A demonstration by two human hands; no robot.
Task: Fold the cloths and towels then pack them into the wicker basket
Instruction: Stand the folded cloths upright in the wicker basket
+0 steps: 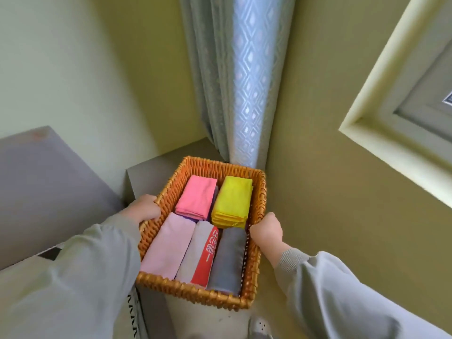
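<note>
I'm judging the packing as finished: folded cloths (195,198) are lying side by side in the basket (200,293), and no loose ones are showing. My left hand (146,209) is gripping its left rim and my right hand (265,230) is curling over its right rim, so the basket is sitting between them, below the curtain (244,94).

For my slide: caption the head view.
Left hand and right hand hold the orange wicker basket of folded colourful cloths.

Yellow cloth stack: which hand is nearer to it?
Right. The right hand grips the rim of the basket just beside the yellow cloth stack; the left hand grips the opposite rim, with the bright pink cloth in between.
</note>
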